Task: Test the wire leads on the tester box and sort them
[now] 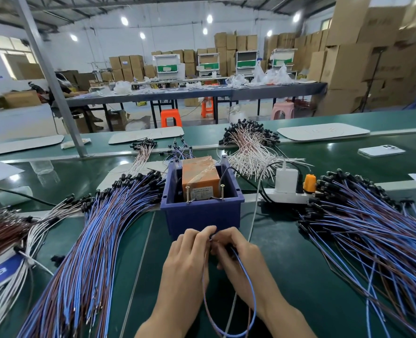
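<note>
The tester box is a blue plastic bin holding an orange unit, with two upright screws on its front rim. Just in front of it, my left hand and my right hand meet and both pinch one wire lead. Its blue and brown strands loop down toward me between my forearms. A big pile of blue and brown leads fans out on the left, and another pile lies on the right.
A white power strip with a charger and an orange plug sits right of the box. White and pink leads lie behind it, and white and brown ones at far left. A phone lies on the far right belt.
</note>
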Tool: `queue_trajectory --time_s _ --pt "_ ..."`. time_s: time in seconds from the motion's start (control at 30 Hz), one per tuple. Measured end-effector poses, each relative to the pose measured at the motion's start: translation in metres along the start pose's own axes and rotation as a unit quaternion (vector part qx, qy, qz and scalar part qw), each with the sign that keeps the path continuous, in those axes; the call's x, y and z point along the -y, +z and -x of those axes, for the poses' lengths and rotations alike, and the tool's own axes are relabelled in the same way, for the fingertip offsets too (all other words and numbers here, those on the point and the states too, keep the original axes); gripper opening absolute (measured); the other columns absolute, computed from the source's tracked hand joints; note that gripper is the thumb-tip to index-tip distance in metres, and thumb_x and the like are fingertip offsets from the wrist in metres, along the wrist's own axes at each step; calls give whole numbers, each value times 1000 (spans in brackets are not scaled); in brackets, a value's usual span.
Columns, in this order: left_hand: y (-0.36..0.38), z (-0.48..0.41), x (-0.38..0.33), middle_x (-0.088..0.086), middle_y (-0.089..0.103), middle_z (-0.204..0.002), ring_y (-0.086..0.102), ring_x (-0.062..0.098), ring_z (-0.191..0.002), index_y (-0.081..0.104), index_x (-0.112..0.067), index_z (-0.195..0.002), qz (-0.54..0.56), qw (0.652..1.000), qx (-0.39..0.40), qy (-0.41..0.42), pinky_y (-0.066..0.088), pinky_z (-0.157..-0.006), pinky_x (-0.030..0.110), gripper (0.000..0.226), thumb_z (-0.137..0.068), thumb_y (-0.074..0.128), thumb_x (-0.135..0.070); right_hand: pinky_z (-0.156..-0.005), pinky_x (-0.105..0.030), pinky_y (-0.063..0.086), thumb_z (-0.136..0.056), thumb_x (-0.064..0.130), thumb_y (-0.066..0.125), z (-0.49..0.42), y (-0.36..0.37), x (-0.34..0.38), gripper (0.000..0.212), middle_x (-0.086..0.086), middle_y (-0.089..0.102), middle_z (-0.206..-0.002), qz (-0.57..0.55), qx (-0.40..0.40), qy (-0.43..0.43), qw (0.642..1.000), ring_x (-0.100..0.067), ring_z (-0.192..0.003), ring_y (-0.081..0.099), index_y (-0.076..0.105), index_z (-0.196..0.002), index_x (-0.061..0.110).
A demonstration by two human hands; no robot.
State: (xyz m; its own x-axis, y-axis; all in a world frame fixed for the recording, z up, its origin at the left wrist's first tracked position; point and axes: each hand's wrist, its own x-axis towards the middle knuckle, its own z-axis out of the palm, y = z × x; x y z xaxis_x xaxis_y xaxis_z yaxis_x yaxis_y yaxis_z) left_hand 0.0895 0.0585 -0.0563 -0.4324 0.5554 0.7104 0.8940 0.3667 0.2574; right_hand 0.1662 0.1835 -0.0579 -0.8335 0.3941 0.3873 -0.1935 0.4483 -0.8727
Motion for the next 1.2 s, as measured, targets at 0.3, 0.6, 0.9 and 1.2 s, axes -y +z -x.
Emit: queue_trajectory --time_s 0.3,0.6,0.9,1.2 --pt "-4 -1 -3 -6 51 -104 61 17 -79 63 -17 -126 55 989 -64 -122 56 -64 37 32 -102 45 -26 -52 -16 35 -101 57 42 1 -3 4 42 7 51 -60 4 -95 9 995 -5 -51 42 48 -75 24" --pt "0 -5 -1 -14 49 -99 57 5 -91 64 -24 -125 163 957 -87 -222 43 -70 17 48 -100 30 -47 -43 -20 35 -104 6 44 -14 1 6 28 0 57 -68 -253 -153 123 948 -9 -50 44 60 -98 29" --pt "1 -13 -1 -8 41 -85 50 -11 -75 56 -30 -134 134 979 -122 -94 39 -62 9 34 -103 42 -27 -40 -22 37 -106 20 46 -30 3 -2 9 1 60 -68 -276 -212 98 932 -10 -48 47 50 -99 24" --pt "9 -21 10 -17 60 -100 65 8 -89 53 -34 -135 177 965 -136 -139 51 -74 22 30 -107 42 -31 -56 -14 37 -80 47 35 -37 11 -3 27 7 45 -61 -201 -246 59 946 -9 -59 41 41 -83 21"
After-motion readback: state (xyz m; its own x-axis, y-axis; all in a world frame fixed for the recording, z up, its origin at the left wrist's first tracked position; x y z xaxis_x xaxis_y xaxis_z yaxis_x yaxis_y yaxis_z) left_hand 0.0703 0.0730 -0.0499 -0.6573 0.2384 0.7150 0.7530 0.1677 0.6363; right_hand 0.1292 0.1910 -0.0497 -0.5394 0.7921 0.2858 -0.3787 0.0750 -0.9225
